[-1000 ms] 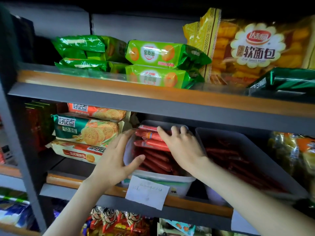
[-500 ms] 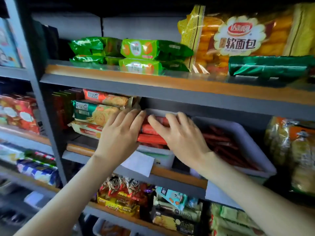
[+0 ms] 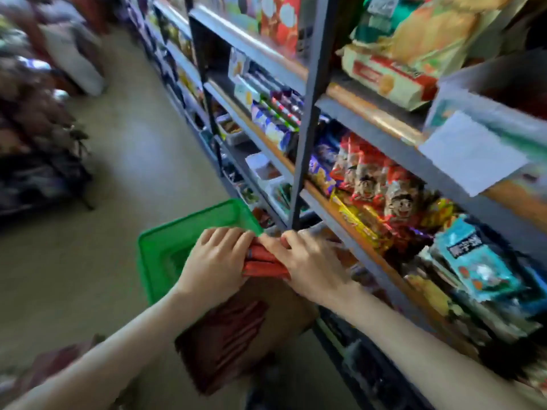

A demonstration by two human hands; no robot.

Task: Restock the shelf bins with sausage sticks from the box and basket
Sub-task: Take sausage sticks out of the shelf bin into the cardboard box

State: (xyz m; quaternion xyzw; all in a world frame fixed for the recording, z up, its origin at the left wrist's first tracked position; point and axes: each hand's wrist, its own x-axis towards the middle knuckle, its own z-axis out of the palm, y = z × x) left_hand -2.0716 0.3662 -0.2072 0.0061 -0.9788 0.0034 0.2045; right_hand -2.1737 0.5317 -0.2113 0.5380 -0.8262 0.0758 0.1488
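A bundle of red sausage sticks (image 3: 263,263) is pressed between my left hand (image 3: 217,260) and my right hand (image 3: 310,263), low in front of the shelf. Below my hands stands a brown cardboard box (image 3: 284,303) with more dark red sausage sticks (image 3: 228,335) inside. Behind my left hand sits a green plastic basket (image 3: 165,235) on the floor. The white shelf bin (image 3: 485,102) with a paper label (image 3: 470,152) is up at the right edge; its contents are hidden. The picture is blurred by motion.
Grey metal shelves with wooden edges (image 3: 364,113) run along the right, packed with snack packets (image 3: 381,193) and biscuit packs (image 3: 393,78). A dark upright post (image 3: 307,113) stands beside my hands. The aisle floor (image 3: 127,161) stretches left, with dark goods (image 3: 32,137) piled at the far left.
The view has swung down and left from the shelf bin to the floor. Both hands left the bin and now clasp a bundle of sausage sticks above the box.
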